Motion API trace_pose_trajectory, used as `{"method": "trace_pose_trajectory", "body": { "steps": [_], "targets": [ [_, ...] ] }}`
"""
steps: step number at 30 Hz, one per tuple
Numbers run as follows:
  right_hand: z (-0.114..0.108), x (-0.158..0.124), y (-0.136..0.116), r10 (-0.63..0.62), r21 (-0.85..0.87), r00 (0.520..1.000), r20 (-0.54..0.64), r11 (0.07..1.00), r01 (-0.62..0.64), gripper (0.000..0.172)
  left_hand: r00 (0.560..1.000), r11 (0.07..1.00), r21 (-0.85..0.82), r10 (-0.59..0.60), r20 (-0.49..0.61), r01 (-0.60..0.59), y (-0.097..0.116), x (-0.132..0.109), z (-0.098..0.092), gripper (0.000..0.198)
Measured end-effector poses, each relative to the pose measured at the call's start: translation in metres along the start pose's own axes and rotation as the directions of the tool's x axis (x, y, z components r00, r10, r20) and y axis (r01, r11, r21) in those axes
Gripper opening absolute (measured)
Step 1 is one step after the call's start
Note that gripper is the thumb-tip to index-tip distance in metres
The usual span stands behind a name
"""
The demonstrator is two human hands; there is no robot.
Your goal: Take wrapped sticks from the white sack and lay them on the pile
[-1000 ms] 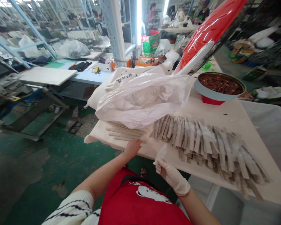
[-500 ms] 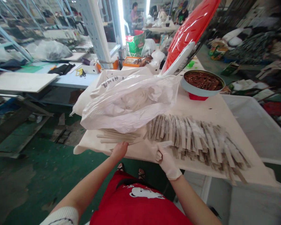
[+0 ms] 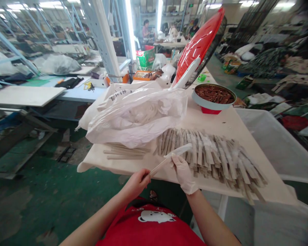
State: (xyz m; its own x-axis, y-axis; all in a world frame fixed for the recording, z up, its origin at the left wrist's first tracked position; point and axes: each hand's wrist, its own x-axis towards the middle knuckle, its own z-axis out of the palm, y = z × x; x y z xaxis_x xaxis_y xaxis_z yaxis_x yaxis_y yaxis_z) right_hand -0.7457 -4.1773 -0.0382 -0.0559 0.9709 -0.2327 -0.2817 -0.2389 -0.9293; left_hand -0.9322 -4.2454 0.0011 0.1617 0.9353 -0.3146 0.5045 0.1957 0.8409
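Note:
My left hand is bare and pinches the near end of a thin pale strip just off the table's front edge. My right hand wears a white glove and is closed on the same strip further along, where a clear sleeve covers its far end. A long overlapping row of beige strips lies on the white table right behind my right hand. A few loose strips lie beyond my left hand under the white plastic bag.
A round tin of brown pieces stands at the back of the table beside a red fan. A white bin sits to the right. Other benches and people at work are far behind. Green floor lies to the left.
My left hand has picked one strip off the table and drawn it back toward me. My right hand now grips that strip with the clear sleeve over its end. My view tilted upward.

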Motion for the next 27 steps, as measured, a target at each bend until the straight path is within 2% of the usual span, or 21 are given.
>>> {"method": "trace_pose_trajectory", "body": {
  "steps": [2,4,6,8,10,12,14,15,17,19,20,22,24,27],
  "targets": [
    [0.001,-0.008,0.0,0.023,-0.158,0.993,0.113,0.987,-0.005,0.033,1.0,0.999,-0.046,0.0,0.016,0.001,0.001,0.004,0.001,0.021],
    [0.004,-0.015,0.001,0.109,-0.246,0.971,0.211,0.968,-0.055,0.035,1.0,0.995,-0.099,0.006,0.011,-0.005,0.001,0.008,0.003,0.023],
    [0.006,-0.02,0.002,0.128,-0.293,0.969,0.21,0.954,-0.063,0.039,0.999,0.986,-0.161,-0.024,0.049,0.031,0.0,0.01,0.004,0.031],
    [0.007,-0.023,0.005,0.072,-0.325,0.984,0.165,0.946,-0.014,0.041,0.993,0.976,-0.206,-0.051,0.109,0.073,-0.001,0.01,0.007,0.04],
    [0.009,-0.026,0.006,0.06,-0.328,0.976,0.21,0.945,0.013,0.042,0.994,0.969,-0.236,-0.048,0.094,0.069,-0.002,0.009,0.011,0.042],
    [0.009,-0.028,0.005,0.111,-0.305,0.936,0.334,0.952,-0.004,0.045,0.999,0.965,-0.26,-0.031,0.016,0.034,-0.003,0.009,0.013,0.04],
    [0.007,-0.026,0.0,0.148,-0.298,0.888,0.435,0.955,-0.014,0.049,0.999,0.966,-0.259,-0.031,-0.011,0.027,-0.003,0.008,0.014,0.036],
    [0.005,-0.024,-0.003,0.139,-0.286,0.895,0.424,0.958,-0.013,0.052,0.999,0.968,-0.25,-0.035,0.008,0.036,-0.003,0.008,0.014,0.034],
    [0.001,-0.018,-0.008,0.068,-0.228,0.949,0.308,0.974,0.005,0.057,0.997,0.969,-0.239,-0.052,0.054,0.063,-0.002,0.009,0.016,0.031],
    [0.002,-0.015,-0.006,-0.009,-0.143,0.986,0.164,0.989,0.033,0.058,0.997,0.965,-0.251,-0.069,0.044,0.078,0.002,0.012,0.021,0.03],
    [0.004,-0.015,-0.003,-0.015,-0.109,0.991,0.135,0.994,0.03,0.058,0.997,0.96,-0.268,-0.073,0.015,0.075,0.004,0.015,0.024,0.031],
    [0.009,-0.017,0.005,0.06,-0.091,0.982,0.177,0.995,-0.044,0.057,0.996,0.95,-0.308,-0.075,-0.041,0.059,0.008,0.02,0.03,0.033],
    [0.009,-0.018,0.008,0.131,-0.1,0.968,0.213,0.989,-0.112,0.056,0.996,0.941,-0.332,-0.078,-0.042,0.059,0.008,0.022,0.033,0.035],
    [0.002,-0.013,0.001,0.083,-0.003,0.987,0.14,0.997,-0.083,0.056,0.995,0.943,-0.319,-0.094,0.02,0.096,0.002,0.021,0.035,0.034]
  ]
}}
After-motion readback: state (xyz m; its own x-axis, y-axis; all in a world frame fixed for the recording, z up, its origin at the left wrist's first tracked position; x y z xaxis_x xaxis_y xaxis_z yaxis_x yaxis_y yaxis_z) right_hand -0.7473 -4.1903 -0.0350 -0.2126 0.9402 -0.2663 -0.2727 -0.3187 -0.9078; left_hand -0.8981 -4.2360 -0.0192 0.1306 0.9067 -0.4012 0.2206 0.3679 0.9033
